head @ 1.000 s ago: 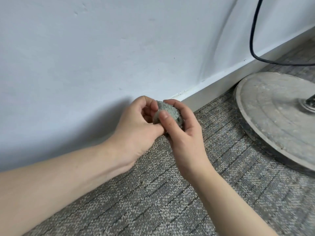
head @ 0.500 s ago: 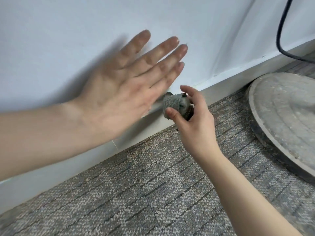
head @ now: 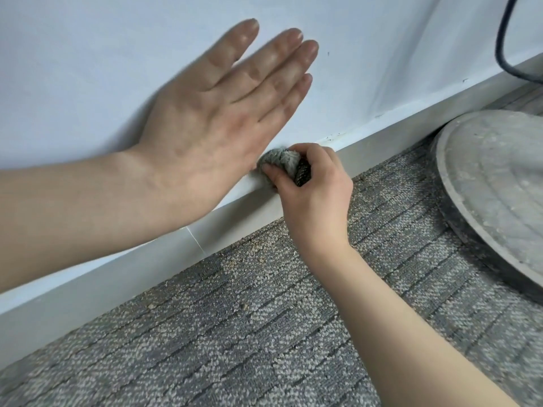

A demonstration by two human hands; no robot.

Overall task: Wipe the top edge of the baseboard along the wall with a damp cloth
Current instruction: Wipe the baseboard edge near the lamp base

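Now the balled cloth [head: 281, 160] is pinched between the curled fingers [head: 313, 150] and thumb of the right hand [head: 314, 198] and pressed onto the top edge of the baseboard [head: 235, 218] beneath them. The left hand [head: 205, 133], released from bunching it, is laid flat against the wall [head: 88, 69], fingers straight and together, so wiping seems ready to begin.

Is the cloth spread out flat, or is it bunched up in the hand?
Bunched up. The cloth is a small wad that the right hand grips against the top edge of the baseboard.
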